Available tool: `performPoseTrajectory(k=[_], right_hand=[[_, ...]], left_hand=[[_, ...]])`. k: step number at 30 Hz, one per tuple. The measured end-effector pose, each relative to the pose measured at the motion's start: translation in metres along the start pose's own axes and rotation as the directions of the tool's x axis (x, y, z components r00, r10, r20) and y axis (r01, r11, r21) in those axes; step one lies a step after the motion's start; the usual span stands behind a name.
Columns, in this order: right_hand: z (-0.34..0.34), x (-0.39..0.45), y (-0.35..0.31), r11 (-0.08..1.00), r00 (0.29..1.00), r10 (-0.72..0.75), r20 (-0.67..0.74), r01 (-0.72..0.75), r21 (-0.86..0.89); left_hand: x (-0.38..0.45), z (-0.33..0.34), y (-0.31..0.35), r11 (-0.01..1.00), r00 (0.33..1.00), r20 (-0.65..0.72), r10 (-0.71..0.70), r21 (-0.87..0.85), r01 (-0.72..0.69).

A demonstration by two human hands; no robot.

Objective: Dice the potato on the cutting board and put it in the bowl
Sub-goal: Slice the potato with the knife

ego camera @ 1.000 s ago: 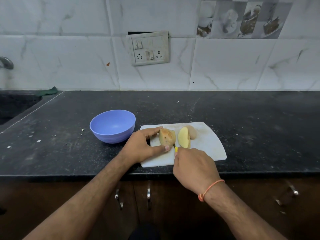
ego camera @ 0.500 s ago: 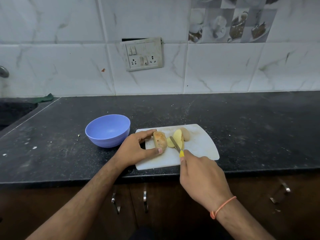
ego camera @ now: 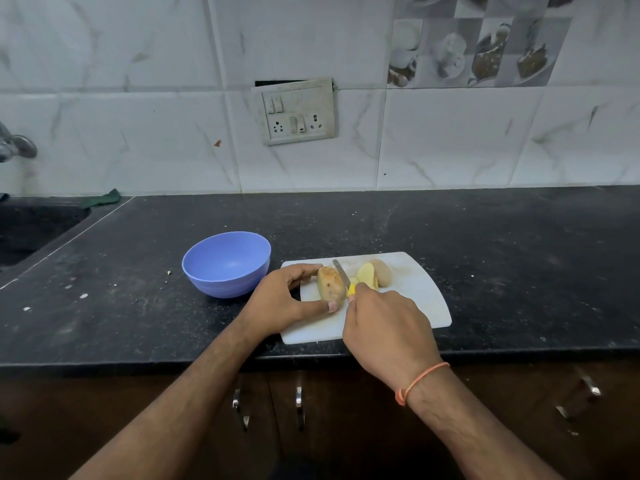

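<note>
Item: cutting board [ego camera: 415,299], white, on dark countertop [ego camera: 485,237], near its front edge.
Item: potato, in pieces. Largest piece [ego camera: 330,285], skin up, at the board's 9 o'clock; cut slices [ego camera: 366,274] and an end piece [ego camera: 381,271] toward 12 o'clock.
Item: left hand [ego camera: 287,299], thumb and fingers curled round the largest piece, steadying it.
Item: right hand [ego camera: 388,327], closed round a yellow-handled knife [ego camera: 343,276], blade pointing to 11 o'clock, against the held piece's right face.
Item: blue bowl [ego camera: 227,263], at 9 o'clock of the board, just beside it; no potato visible inside.
Step, judged: slicing, early. Next calls for a downward cut clear of the left thumb, then crosswise cuts into dice.
</note>
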State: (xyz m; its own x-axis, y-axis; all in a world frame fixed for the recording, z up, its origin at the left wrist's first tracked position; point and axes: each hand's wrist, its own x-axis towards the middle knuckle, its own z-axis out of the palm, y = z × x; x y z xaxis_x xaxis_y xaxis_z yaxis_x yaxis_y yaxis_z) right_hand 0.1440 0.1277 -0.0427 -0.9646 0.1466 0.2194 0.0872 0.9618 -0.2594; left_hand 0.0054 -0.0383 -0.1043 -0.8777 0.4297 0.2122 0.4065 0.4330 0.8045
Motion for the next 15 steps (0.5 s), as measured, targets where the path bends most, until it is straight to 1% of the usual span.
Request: performPoseTrajectory(k=[3, 10, 12, 15], right_hand=[[-0.001, 0.008, -0.006, 1.000, 1.000, 0.004, 0.029, -0.003, -0.028], [-0.004, 0.024, -0.008, 0.999, 0.987, 0.009, 0.158, -0.001, -0.050], [0.002, 0.017, -0.003, 0.999, 0.985, 0.009, 0.173, -0.002, -0.044], [0.014, 0.001, 0.002, 1.000, 0.988, 0.007, 0.155, -0.004, -0.023]], left_hand=[[0.000, 0.000, -0.001, 1.000, 1.000, 0.002, 0.007, -0.007, -0.007], [0.000, 0.001, 0.003, 1.000, 1.000, -0.006, 0.022, 0.016, -0.022], [-0.001, 0.002, 0.003, 1.000, 1.000, -0.016, 0.024, 0.017, -0.024], [-0.002, 0.002, 0.003, 0.999, 0.999, -0.032, 0.041, 0.014, -0.040]])
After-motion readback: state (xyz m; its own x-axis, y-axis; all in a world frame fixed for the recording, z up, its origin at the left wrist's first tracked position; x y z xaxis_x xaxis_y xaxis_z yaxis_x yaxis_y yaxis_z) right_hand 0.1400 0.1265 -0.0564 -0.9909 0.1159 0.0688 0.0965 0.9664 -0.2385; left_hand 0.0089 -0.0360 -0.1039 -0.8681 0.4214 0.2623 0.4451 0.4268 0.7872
